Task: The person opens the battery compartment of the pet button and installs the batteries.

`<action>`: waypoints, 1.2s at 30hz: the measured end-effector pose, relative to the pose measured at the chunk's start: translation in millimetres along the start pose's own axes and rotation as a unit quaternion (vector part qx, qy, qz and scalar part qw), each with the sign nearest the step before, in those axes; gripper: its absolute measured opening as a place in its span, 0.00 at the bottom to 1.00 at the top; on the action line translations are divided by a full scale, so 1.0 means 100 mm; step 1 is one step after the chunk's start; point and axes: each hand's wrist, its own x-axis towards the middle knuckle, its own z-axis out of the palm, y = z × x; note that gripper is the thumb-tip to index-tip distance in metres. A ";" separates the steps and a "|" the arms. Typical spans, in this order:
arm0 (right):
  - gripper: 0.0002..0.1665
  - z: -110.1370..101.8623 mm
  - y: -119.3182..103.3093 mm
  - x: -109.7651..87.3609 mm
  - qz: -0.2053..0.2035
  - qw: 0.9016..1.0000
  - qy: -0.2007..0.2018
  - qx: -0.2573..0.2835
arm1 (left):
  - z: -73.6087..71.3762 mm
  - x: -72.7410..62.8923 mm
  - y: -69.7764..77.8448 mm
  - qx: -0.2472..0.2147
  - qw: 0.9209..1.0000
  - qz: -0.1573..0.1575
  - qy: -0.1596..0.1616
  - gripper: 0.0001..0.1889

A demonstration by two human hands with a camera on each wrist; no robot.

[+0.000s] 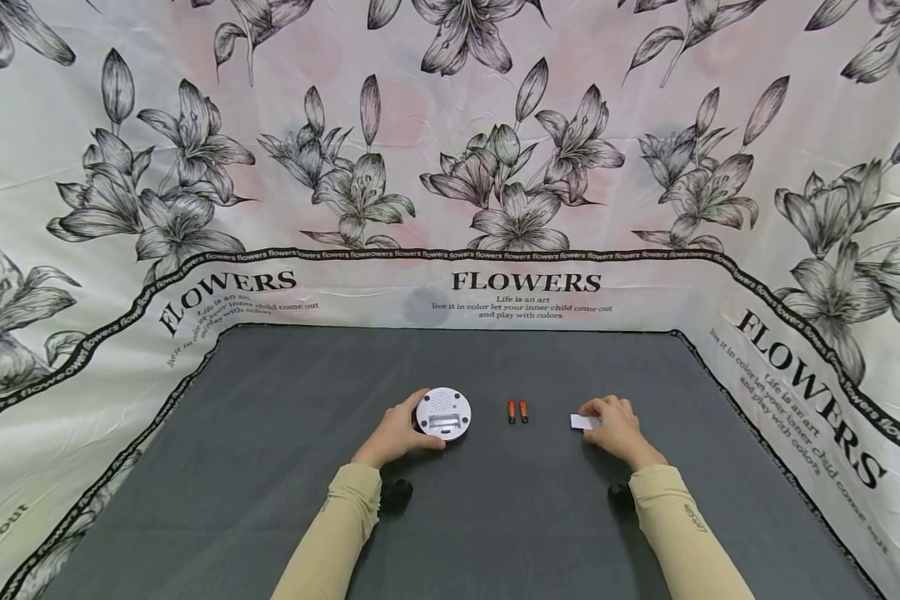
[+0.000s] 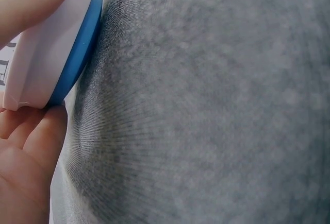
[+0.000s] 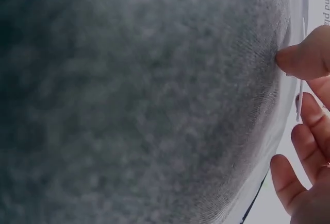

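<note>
A round white device (image 1: 442,402) is in my left hand (image 1: 399,433), with the fingers along its far left edge and the thumb at its near edge. Its back faces up, showing speaker holes, screws and an uncovered battery slot. The left wrist view shows a blue rim (image 2: 77,54) on its underside, close to the cloth. My right hand (image 1: 617,429) pinches a thin white piece like a small battery cover (image 1: 582,422) between thumb and fingers. Between the hands, two small orange-and-black batteries (image 1: 512,412) lie side by side.
Dark grey cloth (image 1: 487,517) covers the table. Flower-printed white fabric (image 1: 525,292) rises at the back and both sides. A black wrist camera sits under each forearm, the left (image 1: 396,496) and the right (image 1: 621,497).
</note>
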 end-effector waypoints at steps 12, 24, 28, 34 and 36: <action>0.16 -0.10 0.08 0.05 0.021 0.995 -0.085 0.039 | 0.01 0.02 0.04 0.006 1.000 0.005 0.002 0.51; 0.24 -0.12 0.09 0.01 -0.015 0.993 -0.071 0.097 | 0.00 0.00 0.02 0.002 1.000 0.001 0.004 0.52; 0.29 -0.11 0.00 0.01 0.021 0.991 -0.055 0.121 | 0.00 -0.01 0.00 -0.004 1.000 0.004 0.006 0.51; 0.30 -0.01 -0.26 0.07 0.034 0.984 -0.021 0.173 | -0.01 -0.01 -0.01 -0.005 1.000 0.008 0.008 0.51; 0.29 0.05 -0.34 0.09 0.029 0.983 -0.011 0.180 | 0.00 -0.01 -0.01 -0.001 1.000 0.009 0.010 0.51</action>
